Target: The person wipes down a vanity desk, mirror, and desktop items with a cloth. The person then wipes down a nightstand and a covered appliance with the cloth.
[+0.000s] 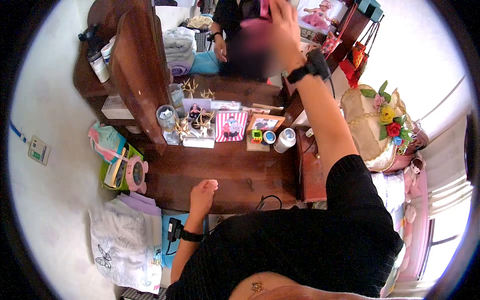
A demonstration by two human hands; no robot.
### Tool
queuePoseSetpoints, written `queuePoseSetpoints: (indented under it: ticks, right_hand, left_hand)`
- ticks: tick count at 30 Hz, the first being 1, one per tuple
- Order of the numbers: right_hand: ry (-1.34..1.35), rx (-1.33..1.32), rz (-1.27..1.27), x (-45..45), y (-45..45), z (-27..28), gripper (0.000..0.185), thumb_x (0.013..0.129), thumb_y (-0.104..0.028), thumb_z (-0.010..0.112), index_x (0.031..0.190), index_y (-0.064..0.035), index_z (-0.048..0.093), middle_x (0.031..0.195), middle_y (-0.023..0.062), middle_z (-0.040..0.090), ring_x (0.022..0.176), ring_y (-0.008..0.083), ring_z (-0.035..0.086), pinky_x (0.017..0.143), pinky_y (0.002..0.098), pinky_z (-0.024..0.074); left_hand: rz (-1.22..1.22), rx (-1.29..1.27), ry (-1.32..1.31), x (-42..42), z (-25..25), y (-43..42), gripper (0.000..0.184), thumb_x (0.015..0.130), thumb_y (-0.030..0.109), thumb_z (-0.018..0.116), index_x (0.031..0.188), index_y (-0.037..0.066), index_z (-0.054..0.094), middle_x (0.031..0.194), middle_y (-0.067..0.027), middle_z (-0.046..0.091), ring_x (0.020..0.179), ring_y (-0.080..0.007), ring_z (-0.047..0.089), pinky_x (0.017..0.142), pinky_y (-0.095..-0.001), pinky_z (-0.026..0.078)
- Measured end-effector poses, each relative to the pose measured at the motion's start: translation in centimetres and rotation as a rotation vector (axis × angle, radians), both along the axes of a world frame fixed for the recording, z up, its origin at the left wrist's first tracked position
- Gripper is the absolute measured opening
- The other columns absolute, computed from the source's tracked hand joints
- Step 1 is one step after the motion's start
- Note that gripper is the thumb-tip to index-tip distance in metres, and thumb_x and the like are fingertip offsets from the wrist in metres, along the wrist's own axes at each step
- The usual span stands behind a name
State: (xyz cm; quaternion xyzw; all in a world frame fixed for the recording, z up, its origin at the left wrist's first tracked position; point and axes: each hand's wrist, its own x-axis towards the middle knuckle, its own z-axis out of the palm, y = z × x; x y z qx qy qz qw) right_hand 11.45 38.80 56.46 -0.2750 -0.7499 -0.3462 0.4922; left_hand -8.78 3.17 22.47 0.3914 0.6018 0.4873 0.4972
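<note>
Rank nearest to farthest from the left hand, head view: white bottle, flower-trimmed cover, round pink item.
1. Round pink item: left of the left hand.
2. White bottle: right of the hand, farther forward.
3. Flower-trimmed cover: far right.

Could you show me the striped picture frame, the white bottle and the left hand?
Striped picture frame [231, 126]: head view, the picture inside it.
White bottle [283, 143]: head view, its side.
Left hand [202, 194]: head view, its middle.

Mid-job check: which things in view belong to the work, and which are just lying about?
Likely in the work:
- right hand, raised before the mirror; grip unclear
- left hand, empty-looking, over the brown tabletop

Lying about:
- striped picture
- white bottle
- green basket
</note>
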Motion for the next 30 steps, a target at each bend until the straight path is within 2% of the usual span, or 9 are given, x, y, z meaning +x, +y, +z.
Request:
queuePoseSetpoints:
  ticks: [2, 6, 8, 11, 14, 20, 22, 26, 30]
  right_hand:
    - [-0.109, 0.026, -0.046, 0.4, -0.6, -3.6, 0.061, 0.076, 0.008, 0.057, 0.136, 0.0001, 0.057, 0.137, 0.0185, 0.053, 0.124, 0.0396, 0.051, 0.106, 0.0423, 0.047]
    - [-0.256, -0.193, -0.068, 1.6, -2.0, -14.3, 0.048, 0.087, -0.004, 0.056, 0.135, -0.0001, 0.057, 0.141, 0.0169, 0.052, 0.132, 0.0361, 0.048, 0.105, 0.0389, 0.0494]
    - [-0.184, -0.421, 0.107, 2.4, -1.2, -20.0, 0.042, 0.087, -0.007, 0.056, 0.129, -0.0004, 0.059, 0.136, 0.0166, 0.055, 0.129, 0.0347, 0.05, 0.103, 0.0392, 0.0505]
    - [-0.377, -0.59, 0.092, 3.2, -3.5, -22.2, 0.038, 0.086, -0.006, 0.058, 0.123, 0.0002, 0.06, 0.129, 0.0174, 0.057, 0.125, 0.0347, 0.053, 0.101, 0.0404, 0.0505]
    - [-0.287, -0.573, 0.118, 2.9, -3.3, -21.3, 0.038, 0.084, -0.004, 0.058, 0.122, 0.0001, 0.061, 0.125, 0.0176, 0.058, 0.121, 0.0356, 0.055, 0.1, 0.0415, 0.0506]
    - [0.024, -0.108, 0.048, -0.4, -4.1, -4.9, 0.047, 0.079, 0.008, 0.057, 0.126, 0.0028, 0.06, 0.129, 0.0172, 0.056, 0.12, 0.037, 0.053, 0.102, 0.0427, 0.0485]
    - [0.017, -0.052, -0.044, -0.9, -3.2, -2.2, 0.05, 0.079, 0.008, 0.058, 0.129, 0.0033, 0.059, 0.131, 0.017, 0.055, 0.121, 0.0373, 0.052, 0.102, 0.0426, 0.0483]
    - [-0.073, -0.082, 0.006, -0.2, -2.0, -6.6, 0.047, 0.084, 0.005, 0.056, 0.131, 0.0033, 0.057, 0.13, 0.0169, 0.054, 0.121, 0.038, 0.052, 0.103, 0.0417, 0.0481]
    - [-0.185, -0.336, 0.087, 0.9, -4.3, -12.5, 0.044, 0.086, 0.003, 0.056, 0.13, 0.0034, 0.056, 0.127, 0.0174, 0.054, 0.122, 0.0368, 0.053, 0.102, 0.0406, 0.0484]
  left_hand:
    - [0.005, -0.031, -0.015, 0.0, -0.7, 0.1, 0.031, 0.097, 0.027, 0.064, 0.107, -0.001, 0.073, 0.094, -0.0086, 0.075, 0.083, -0.0148, 0.067, 0.076, -0.0294, 0.052]
    - [-0.017, -0.046, 0.016, -0.6, -1.4, -0.2, 0.031, 0.098, 0.027, 0.064, 0.108, 0.0, 0.073, 0.094, -0.0082, 0.075, 0.083, -0.0144, 0.067, 0.075, -0.0292, 0.052]
    - [-0.002, -0.069, 0.028, -0.9, -1.4, -0.6, 0.031, 0.098, 0.028, 0.064, 0.108, 0.0, 0.073, 0.094, -0.0078, 0.075, 0.083, -0.0141, 0.067, 0.075, -0.0291, 0.052]
    - [0.004, -0.063, 0.068, -1.2, -0.8, -1.4, 0.033, 0.098, 0.03, 0.064, 0.107, 0.0, 0.073, 0.093, -0.0076, 0.075, 0.083, -0.0138, 0.067, 0.075, -0.0289, 0.052]
    - [0.017, -0.061, 0.051, -1.2, -1.3, -2.0, 0.034, 0.098, 0.031, 0.064, 0.107, -0.001, 0.073, 0.092, -0.0074, 0.075, 0.082, -0.0136, 0.067, 0.075, -0.0287, 0.052]
    - [-0.017, -0.052, 0.009, -0.7, -0.4, -1.8, 0.034, 0.099, 0.03, 0.062, 0.109, -0.001, 0.073, 0.092, -0.007, 0.075, 0.082, -0.0128, 0.067, 0.076, -0.028, 0.052]
    - [-0.011, -0.027, -0.004, -0.5, -0.4, -1.7, 0.034, 0.099, 0.029, 0.061, 0.108, -0.001, 0.073, 0.092, -0.0073, 0.075, 0.082, -0.0123, 0.066, 0.076, -0.0277, 0.052]
    - [-0.012, -0.009, -0.003, -0.5, -0.4, -1.3, 0.033, 0.1, 0.029, 0.061, 0.108, -0.001, 0.073, 0.092, -0.0072, 0.075, 0.081, -0.0121, 0.066, 0.075, -0.0277, 0.052]
    - [-0.014, -0.032, 0.013, -1.0, -0.5, -1.6, 0.032, 0.1, 0.028, 0.061, 0.108, -0.001, 0.073, 0.092, -0.0067, 0.075, 0.081, -0.012, 0.066, 0.074, -0.0276, 0.051]
